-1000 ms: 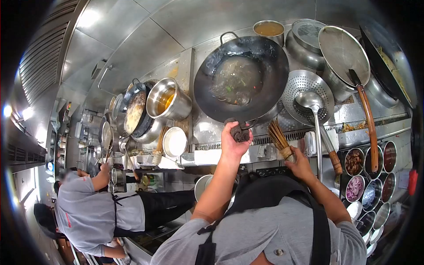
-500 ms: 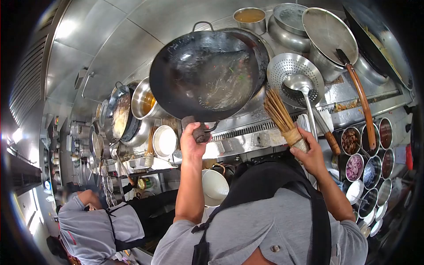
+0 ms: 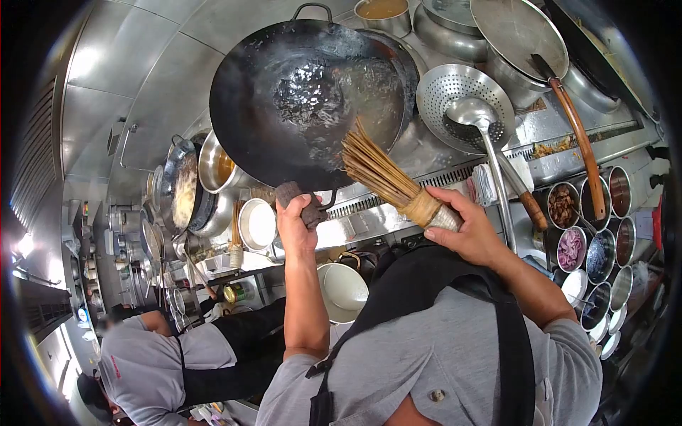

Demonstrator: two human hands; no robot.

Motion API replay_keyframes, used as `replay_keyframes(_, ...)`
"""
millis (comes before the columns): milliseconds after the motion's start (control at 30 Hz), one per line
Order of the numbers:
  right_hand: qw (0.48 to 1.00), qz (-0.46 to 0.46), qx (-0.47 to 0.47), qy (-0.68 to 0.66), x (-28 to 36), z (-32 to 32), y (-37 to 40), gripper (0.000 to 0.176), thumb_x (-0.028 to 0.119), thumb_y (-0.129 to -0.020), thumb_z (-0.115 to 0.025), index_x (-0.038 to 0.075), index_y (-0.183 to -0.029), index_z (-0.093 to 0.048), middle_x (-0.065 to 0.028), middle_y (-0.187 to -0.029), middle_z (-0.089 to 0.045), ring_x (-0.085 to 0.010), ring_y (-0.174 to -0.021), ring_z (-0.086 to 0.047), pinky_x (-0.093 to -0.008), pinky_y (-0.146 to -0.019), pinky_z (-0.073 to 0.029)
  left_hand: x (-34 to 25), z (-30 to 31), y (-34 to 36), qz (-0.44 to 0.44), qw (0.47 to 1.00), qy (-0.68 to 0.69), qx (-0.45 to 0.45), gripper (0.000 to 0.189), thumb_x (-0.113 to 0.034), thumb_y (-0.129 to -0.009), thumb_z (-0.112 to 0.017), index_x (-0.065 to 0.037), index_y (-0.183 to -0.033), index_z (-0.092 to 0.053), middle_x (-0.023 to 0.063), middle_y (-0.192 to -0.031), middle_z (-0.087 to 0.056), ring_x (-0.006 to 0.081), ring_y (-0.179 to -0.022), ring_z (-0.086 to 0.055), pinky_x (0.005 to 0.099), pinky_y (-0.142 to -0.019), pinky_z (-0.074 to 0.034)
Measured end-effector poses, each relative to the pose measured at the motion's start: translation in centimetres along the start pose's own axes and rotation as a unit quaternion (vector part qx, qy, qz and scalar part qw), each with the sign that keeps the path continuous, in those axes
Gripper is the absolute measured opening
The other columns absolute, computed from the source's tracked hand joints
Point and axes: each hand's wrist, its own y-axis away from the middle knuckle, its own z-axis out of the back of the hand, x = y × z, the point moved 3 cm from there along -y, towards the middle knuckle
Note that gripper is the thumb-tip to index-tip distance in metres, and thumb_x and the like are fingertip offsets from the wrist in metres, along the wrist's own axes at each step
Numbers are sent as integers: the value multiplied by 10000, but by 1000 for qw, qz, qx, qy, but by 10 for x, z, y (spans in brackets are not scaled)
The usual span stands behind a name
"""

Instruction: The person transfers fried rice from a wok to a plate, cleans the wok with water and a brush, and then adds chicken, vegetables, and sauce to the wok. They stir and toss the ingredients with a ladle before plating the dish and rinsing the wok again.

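Note:
A big black wok (image 3: 263, 121) with steaming water in it is tilted over the stove. My left hand (image 3: 295, 224) is closed round a dark cloth (image 3: 302, 202) at the wok's near handle. In my right hand (image 3: 462, 226) is a bamboo wok brush (image 3: 380, 170), gripped by its bound end. The bristle tips reach over the wok's near right rim. To the right, a steel ladle (image 3: 472, 113) lies in a perforated strainer (image 3: 440, 89), its long handle pointing towards me.
Steel pots (image 3: 383, 15) and a fine-mesh strainer (image 3: 518, 32) stand at the back right. Ingredient tins (image 3: 571, 248) line the far right. A white bucket (image 3: 341, 287) is below the counter edge. Another person (image 3: 153, 362) works at the left, near other woks.
The brush has moved left from beside the wok to over its near right rim. The wok has shifted slightly left, and its water has swung towards the left.

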Motion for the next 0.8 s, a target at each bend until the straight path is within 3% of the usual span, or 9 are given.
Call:
replay_keyframes(100, 1000, -1, 3, -3, 5, 0, -1, 672, 116, -834, -771, -7, -1423, -473, -138, -1349, -571, -191, -1257, -527, -308, -1084, -382, -3, -4, 2, -5, 1000, -14, -12, 428, -34, -777, -626, -20, -1175, -469, 111, -871, -590, 259, -762, -664, 392, -634, -567)
replay_keyframes(200, 1000, -8, -2, -16, 0, 3, -2, 659, 125, -840, -767, -7, -1417, -477, -133, -1333, -577, -183, -1238, -532, -304, -1066, -394, -2, -4, 4, 1, 1000, -29, 0, 315, -91, -809, -633, -65, -1099, -515, 81, -904, -603, 231, -791, -662, 387, -578, -566)
replay_keyframes(300, 999, -40, -3, -26, 1, 8, -6, 638, 134, -848, -761, -10, -1403, -483, -129, -1313, -583, -169, -1211, -538, -302, -1041, -409, -1, -5, 5, -10, 1000, -11, -3, 440, -27, -761, -632, -12, -1168, -466, 114, -900, -586, 252, -756, -655, 380, -674, -566)
replay_keyframes(600, 999, -43, 14, -15, 8, 16, -39, 624, 128, -842, -773, 9, -1390, -500, -80, -1237, -607, -134, -1111, -573, -299, -960, -466, -34, -18, 23, -71, 994, -81, -8, 449, -25, -739, -639, -10, -1160, -483, 100, -902, -568, 222, -750, -627, 349, -715, -556)
replay_keyframes(700, 1000, 14, 10, 16, 5, 11, -67, 655, 250, -821, -784, 30, -1379, -518, -139, -1154, -664, -179, -1006, -648, -324, -889, -501, -43, -28, 27, -92, 990, -106, -9, 430, -11, -752, -632, -3, -1154, -481, 99, -917, -578, 214, -756, -627, 337, -712, -553)
replay_keyframes(800, 999, 9, 24, 45, 12, 1, -106, 652, 298, -808, -778, 42, -1360, -543, -163, -1132, -672, -219, -973, -672, -341, -866, -514, -49, -39, 32, -112, 983, -144, -11, 444, -8, -759, -646, 0, -1170, -479, 101, -943, -589, 195, -776, -619, 316, -716, -537)
